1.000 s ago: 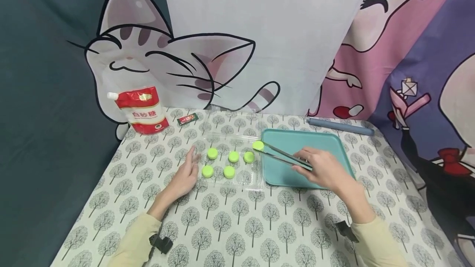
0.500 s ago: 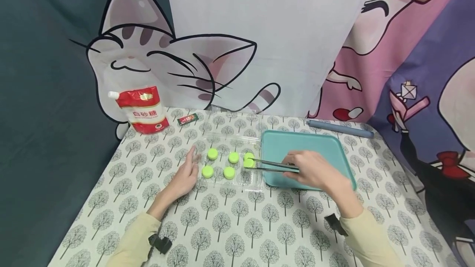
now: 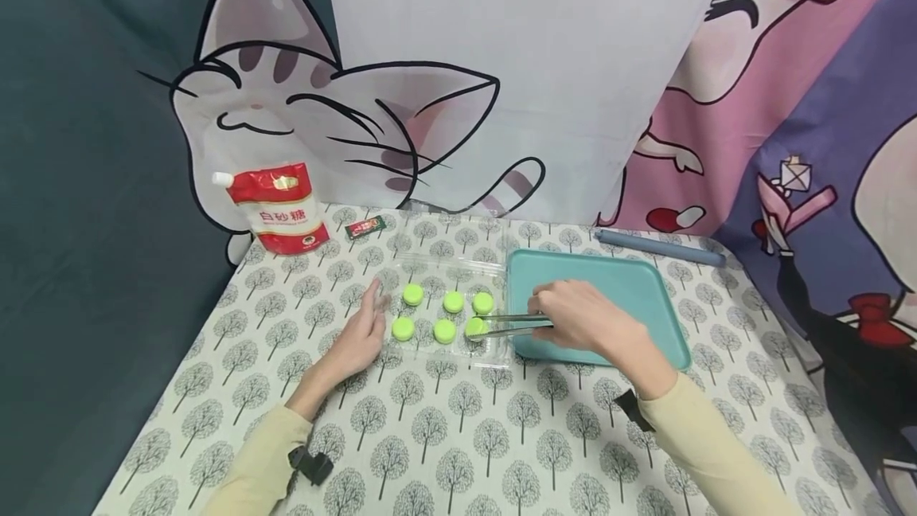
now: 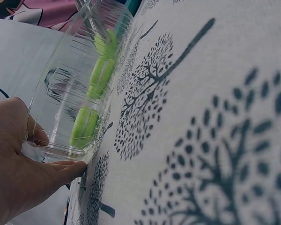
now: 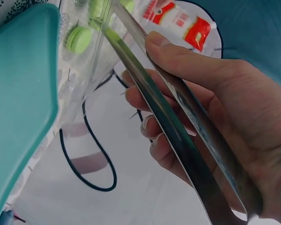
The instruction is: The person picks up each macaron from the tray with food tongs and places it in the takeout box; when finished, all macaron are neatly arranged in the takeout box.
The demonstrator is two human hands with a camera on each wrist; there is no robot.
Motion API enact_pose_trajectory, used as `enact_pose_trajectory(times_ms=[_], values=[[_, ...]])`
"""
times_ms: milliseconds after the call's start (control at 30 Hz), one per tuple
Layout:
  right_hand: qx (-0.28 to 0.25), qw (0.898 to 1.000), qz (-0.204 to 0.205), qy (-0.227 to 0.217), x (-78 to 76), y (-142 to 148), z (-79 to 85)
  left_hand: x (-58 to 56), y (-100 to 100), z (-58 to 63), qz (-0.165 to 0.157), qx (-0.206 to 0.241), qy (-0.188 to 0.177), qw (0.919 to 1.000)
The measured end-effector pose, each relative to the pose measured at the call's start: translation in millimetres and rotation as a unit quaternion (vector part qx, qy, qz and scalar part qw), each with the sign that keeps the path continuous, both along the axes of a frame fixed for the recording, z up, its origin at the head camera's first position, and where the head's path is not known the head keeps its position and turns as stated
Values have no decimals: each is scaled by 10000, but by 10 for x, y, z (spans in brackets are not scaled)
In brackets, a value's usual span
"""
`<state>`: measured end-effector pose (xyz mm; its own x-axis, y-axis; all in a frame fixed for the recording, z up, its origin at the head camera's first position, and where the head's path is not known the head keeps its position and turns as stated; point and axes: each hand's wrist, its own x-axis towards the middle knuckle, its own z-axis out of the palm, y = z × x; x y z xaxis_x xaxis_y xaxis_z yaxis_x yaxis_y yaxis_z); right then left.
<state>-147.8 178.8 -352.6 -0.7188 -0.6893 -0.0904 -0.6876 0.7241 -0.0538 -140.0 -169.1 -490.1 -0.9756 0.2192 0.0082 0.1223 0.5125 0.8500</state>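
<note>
In the head view a clear plastic box [image 3: 494,361] holds several light-green macarons [image 3: 444,331] in two rows. My right hand [image 3: 580,315] grips metal tongs [image 3: 512,331], reaching from the right. Their tips are at the front-right macaron [image 3: 476,329], inside the box. In the right wrist view, thumb and fingers lie on the two arms of the tongs. My left hand [image 3: 361,338] holds the left end of the box; the left wrist view shows the thumb and a finger [image 4: 37,133] about its edge. Part of that finger shows through the plastic.
A teal tray [image 3: 666,317] lies right of the box, under my right hand. Behind it is a blue-grey rod [image 3: 659,248]. A red and white sugar pouch [image 3: 282,209] and a small green-red packet [image 3: 365,227] are at the back left. Tree-print cloth [image 3: 458,444] covers the table.
The tongs carried a macaron from the box's right-rear edge forward and left, down into the front-right place. My right hand moved left with them; the left hand stayed at the box.
</note>
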Motion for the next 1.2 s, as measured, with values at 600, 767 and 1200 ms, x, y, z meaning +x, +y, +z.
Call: enact_pose_trajectory(times_ms=[600, 767, 1200], values=[[537, 9980, -320, -131, 12, -144, 186, -5, 12, 8, 52, -135, 95, 9999], [375, 9967, -574, -432, 42, 15, 248, -9, 20, 0, 99, -161, 117, 9998], [-1310, 9843, -722, 938, 90, 725, -56, 5, 29, 4, 111, -87, 3, 9999]])
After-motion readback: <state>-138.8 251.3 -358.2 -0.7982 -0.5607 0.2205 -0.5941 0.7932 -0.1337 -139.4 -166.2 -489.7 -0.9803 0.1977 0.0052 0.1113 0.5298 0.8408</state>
